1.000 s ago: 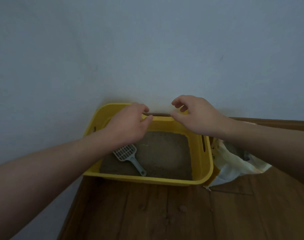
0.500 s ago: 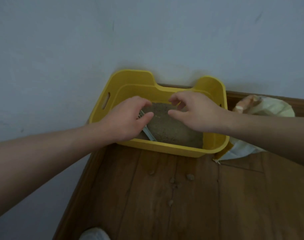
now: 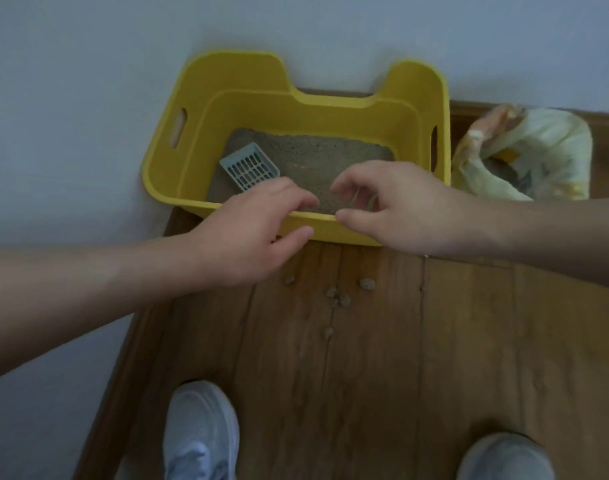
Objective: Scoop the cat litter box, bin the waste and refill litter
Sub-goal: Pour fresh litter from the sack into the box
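Note:
A yellow litter box (image 3: 334,102) stands against the wall, with grey litter (image 3: 316,161) in its bottom. A pale blue slotted scoop (image 3: 250,165) lies in the litter at the left; its handle is hidden behind my left hand. My left hand (image 3: 251,233) hovers over the box's near rim, fingers curled and apart, holding nothing. My right hand (image 3: 396,206) is beside it over the same rim, fingers also curled and empty. Several litter clumps (image 3: 337,297) lie on the wooden floor in front of the box.
A crumpled pale yellow bag (image 3: 524,154), open at the top, sits to the right of the box. The wall (image 3: 71,133) runs along the left and back. My two white shoes (image 3: 200,434) stand on the wooden floor (image 3: 434,358) below.
The view has tilted down, so the box sits higher and my shoes appear. Both hands have drawn back from the far rim to the near rim, uncovering the scoop's head.

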Action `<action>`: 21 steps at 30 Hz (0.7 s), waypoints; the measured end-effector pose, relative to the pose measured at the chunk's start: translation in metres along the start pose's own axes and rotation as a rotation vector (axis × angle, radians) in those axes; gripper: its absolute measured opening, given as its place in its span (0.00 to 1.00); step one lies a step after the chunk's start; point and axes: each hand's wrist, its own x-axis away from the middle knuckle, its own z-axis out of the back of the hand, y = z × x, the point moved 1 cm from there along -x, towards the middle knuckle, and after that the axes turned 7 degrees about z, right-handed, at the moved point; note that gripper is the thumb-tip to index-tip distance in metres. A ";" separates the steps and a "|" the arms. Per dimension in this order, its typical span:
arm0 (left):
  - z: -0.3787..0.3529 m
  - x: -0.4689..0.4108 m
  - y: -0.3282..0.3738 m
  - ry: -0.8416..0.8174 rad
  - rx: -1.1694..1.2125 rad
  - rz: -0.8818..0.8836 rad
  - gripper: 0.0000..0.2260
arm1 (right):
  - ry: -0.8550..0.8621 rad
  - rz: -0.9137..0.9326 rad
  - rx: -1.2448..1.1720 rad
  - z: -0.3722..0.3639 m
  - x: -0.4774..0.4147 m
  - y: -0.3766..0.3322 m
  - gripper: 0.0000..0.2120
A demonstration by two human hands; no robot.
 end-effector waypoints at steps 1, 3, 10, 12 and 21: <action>-0.004 0.003 0.001 -0.021 0.010 -0.001 0.16 | -0.009 0.002 -0.001 -0.002 0.006 -0.001 0.16; -0.012 0.008 0.003 -0.057 0.021 -0.002 0.17 | -0.041 0.006 0.001 -0.008 0.017 -0.002 0.14; -0.043 0.015 0.015 -0.177 0.021 0.010 0.19 | -0.170 -0.058 -0.059 -0.034 0.050 0.008 0.17; -0.053 0.016 0.016 -0.224 0.028 0.024 0.20 | -0.212 -0.088 -0.043 -0.041 0.058 0.017 0.17; -0.097 0.011 0.014 -0.298 0.063 0.096 0.20 | -0.289 -0.179 -0.009 -0.065 0.071 0.053 0.18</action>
